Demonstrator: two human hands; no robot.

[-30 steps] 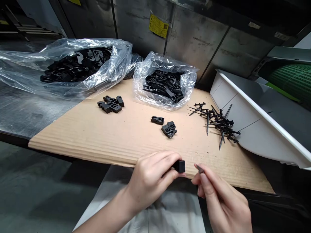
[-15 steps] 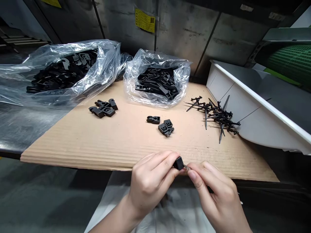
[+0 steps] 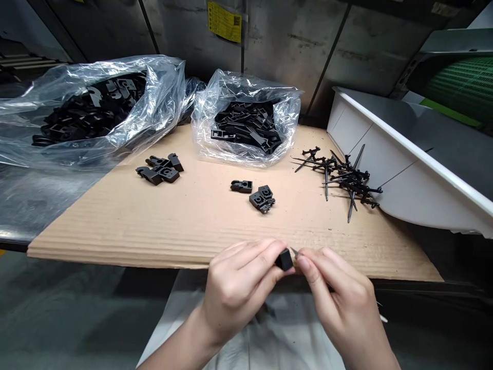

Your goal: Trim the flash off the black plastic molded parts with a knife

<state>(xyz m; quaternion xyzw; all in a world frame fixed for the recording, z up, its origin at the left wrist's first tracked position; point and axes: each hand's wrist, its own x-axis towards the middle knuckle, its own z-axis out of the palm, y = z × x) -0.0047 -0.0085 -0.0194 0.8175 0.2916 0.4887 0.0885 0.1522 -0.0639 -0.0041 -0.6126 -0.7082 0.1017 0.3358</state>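
Between the fingertips of my left hand (image 3: 241, 288) is a small black plastic part (image 3: 285, 259), its square end facing right. My right hand (image 3: 339, 293) pinches a small pointed blade (image 3: 295, 252), whose tip sticks out beside that part with a slight gap between them. The rest of the blade is hidden by my fingers. Both hands are just over the near edge of the cardboard sheet (image 3: 185, 226). Beyond them lie a single black plastic part (image 3: 241, 186) and a small cluster of similar parts (image 3: 262, 199).
More black parts (image 3: 162, 168) lie at the left. Two clear bags, one at left (image 3: 154, 108) and one at centre (image 3: 246, 159), hold black pieces. Thin black sprues (image 3: 346, 180) are piled beside a white bin (image 3: 408, 169). A metal panel (image 3: 292, 46) stands behind.
The blade tip has moved off the black part's edge and slightly upward. My left hand keeps its grip. The whole view has shifted slightly.
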